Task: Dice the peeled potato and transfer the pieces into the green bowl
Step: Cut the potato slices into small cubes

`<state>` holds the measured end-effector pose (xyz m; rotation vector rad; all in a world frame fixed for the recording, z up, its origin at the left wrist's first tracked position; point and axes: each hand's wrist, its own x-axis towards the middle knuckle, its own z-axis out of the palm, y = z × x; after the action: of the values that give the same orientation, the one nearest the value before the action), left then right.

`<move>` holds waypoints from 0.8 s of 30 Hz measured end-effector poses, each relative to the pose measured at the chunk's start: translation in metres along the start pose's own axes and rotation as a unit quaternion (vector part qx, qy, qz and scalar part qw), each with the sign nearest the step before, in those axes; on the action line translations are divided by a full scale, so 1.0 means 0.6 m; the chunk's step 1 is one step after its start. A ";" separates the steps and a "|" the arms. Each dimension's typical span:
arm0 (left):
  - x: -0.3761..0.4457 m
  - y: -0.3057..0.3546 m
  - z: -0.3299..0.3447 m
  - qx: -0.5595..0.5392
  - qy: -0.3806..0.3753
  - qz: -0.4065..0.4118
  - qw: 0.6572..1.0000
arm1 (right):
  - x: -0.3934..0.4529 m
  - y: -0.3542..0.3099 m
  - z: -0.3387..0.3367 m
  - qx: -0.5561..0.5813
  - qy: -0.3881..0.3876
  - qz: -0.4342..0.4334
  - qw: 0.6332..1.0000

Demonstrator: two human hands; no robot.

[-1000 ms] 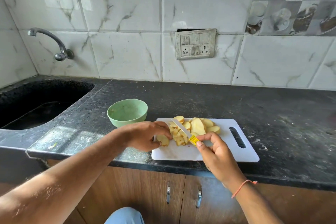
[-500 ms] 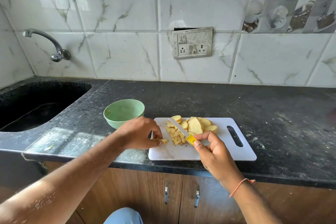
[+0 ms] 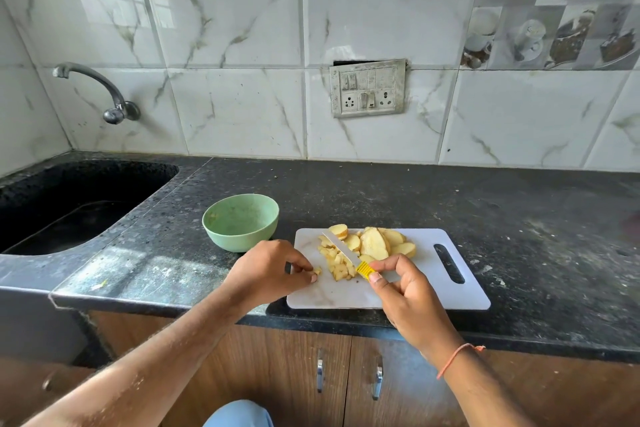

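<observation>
The right hand [image 3: 408,291] pinched the knife [image 3: 346,255] by its handle, blade over dice on the board [image 3: 433,291]. The left hand [image 3: 270,270] pinched a piece [image 3: 317,271] just left of the blade; a slip risked nicking those fingertips.

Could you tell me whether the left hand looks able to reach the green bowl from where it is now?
Probably yes: the left hand, pinching a potato piece at the cutting board's left edge, sits just in front of the green bowl, with only bare counter between.

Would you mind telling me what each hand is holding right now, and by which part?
The right hand pinches the knife by its yellow handle. The left hand pinches a small potato piece between its fingers.
</observation>
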<state>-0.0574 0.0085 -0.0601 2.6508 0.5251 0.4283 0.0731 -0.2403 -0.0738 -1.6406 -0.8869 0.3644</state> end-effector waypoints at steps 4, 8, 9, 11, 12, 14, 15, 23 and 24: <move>-0.018 -0.012 0.016 -0.071 0.034 0.015 0.997 | -0.007 -0.007 0.011 -0.092 0.009 -0.013 0.996; -0.029 -0.031 0.021 -0.112 0.052 0.031 0.992 | -0.022 -0.021 0.033 -0.333 0.009 -0.044 0.942; -0.030 -0.034 0.021 -0.119 0.058 0.029 0.991 | -0.028 -0.027 0.041 -0.392 0.003 -0.054 0.918; -0.029 -0.037 0.022 -0.121 0.067 0.030 0.990 | -0.037 -0.034 0.056 -0.457 0.001 -0.069 0.887; -0.028 -0.036 0.023 -0.121 0.068 0.031 0.990 | -0.039 -0.036 0.061 -0.470 0.005 -0.070 0.880; -0.029 -0.034 0.025 -0.120 0.073 0.030 0.990 | -0.042 -0.037 0.069 -0.475 0.012 -0.075 0.877; -0.029 -0.034 0.026 -0.121 0.075 0.028 0.989 | -0.043 -0.037 0.073 -0.475 0.010 -0.079 0.876; -0.029 -0.037 0.028 -0.141 0.079 0.028 0.986 | -0.045 -0.040 0.079 -0.468 -0.007 -0.092 0.879; -0.029 -0.037 0.029 -0.142 0.080 0.028 0.986 | -0.046 -0.042 0.079 -0.471 -0.007 -0.091 0.877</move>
<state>-0.0728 0.0147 -0.0888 2.3723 0.4044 0.6830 0.0147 -0.2258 -0.0696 -2.4014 -1.3333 -0.2529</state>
